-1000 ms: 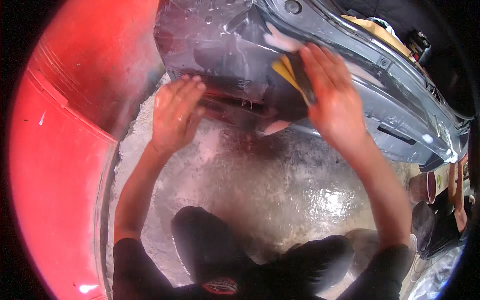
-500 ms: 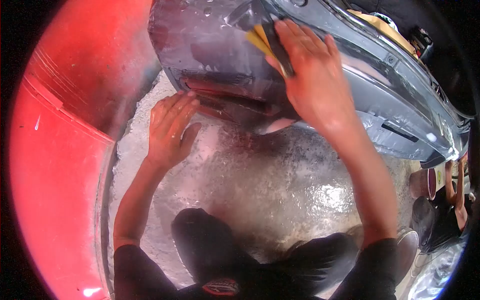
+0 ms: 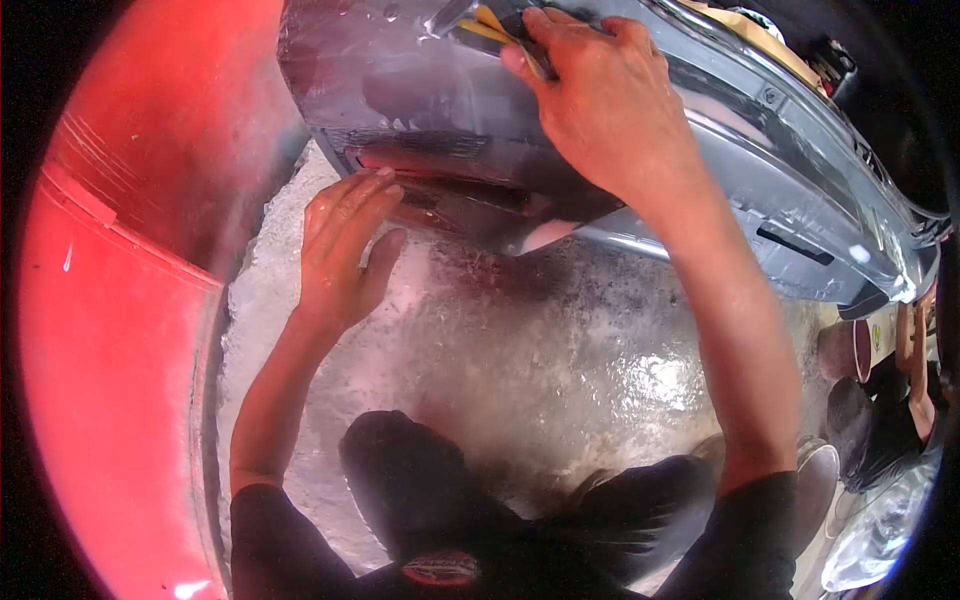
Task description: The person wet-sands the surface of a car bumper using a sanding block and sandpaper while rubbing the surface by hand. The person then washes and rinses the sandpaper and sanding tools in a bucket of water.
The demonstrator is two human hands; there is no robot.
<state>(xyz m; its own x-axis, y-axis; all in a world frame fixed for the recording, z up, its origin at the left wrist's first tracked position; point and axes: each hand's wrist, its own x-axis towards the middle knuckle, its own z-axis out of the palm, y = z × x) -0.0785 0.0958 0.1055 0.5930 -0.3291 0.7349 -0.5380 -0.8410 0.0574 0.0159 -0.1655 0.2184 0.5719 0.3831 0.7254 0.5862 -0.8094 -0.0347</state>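
My right hand (image 3: pixel 615 110) is closed around a dark sanding block (image 3: pixel 541 58) with a folded yellow sheet (image 3: pixel 484 27) sticking out on its left. The block lies against the upper part of a wet, grey car body panel (image 3: pixel 400 90), and my fingers partly hide it. Whitish smears and wet streaks mark the panel. At the panel's lower edge, beside a dark recess (image 3: pixel 460 195), my left hand (image 3: pixel 345 245) rests with its fingers stretched out and its thumb apart. It holds nothing.
A red curved panel (image 3: pixel 110 380) fills the left side. Below lies a wet concrete floor (image 3: pixel 530 350). At the right are a bucket (image 3: pixel 840 350), another person's arm (image 3: pixel 918 370) and a clear plastic sheet (image 3: pixel 880 540). A round container (image 3: pixel 820 485) stands by my right elbow.
My right hand and the sanding block have moved up and slightly left over the grey panel. My left hand has stayed in nearly the same place at the lower edge.
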